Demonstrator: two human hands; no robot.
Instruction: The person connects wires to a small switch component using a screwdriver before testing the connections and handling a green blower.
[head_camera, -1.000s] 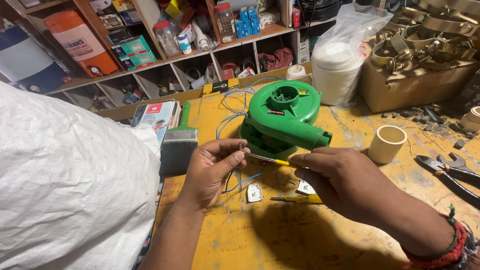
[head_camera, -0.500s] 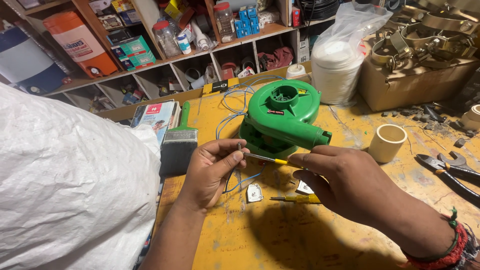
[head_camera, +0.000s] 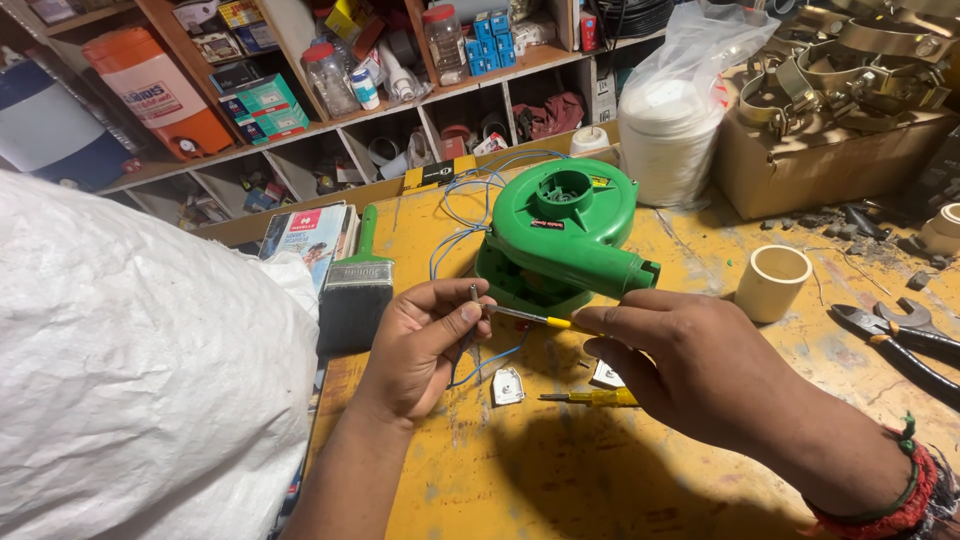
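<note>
a thin screwdriver (head_camera: 528, 317) with a yellow handle sits level above the yellow bench (head_camera: 560, 480), just in front of the green blower (head_camera: 565, 235). the right hand (head_camera: 690, 365) is closed around its handle; the left hand (head_camera: 425, 345) pinches the metal tip, with a blue wire (head_camera: 470, 365) running under its fingers. the tool looks light, stiff and slim, likely to roll in the fingers, so the handle is the sure grip. a second screwdriver (head_camera: 590, 398) and two small plates (head_camera: 508, 385) lie below. a brush (head_camera: 357, 290) and a cup (head_camera: 772, 282) stand near.
</note>
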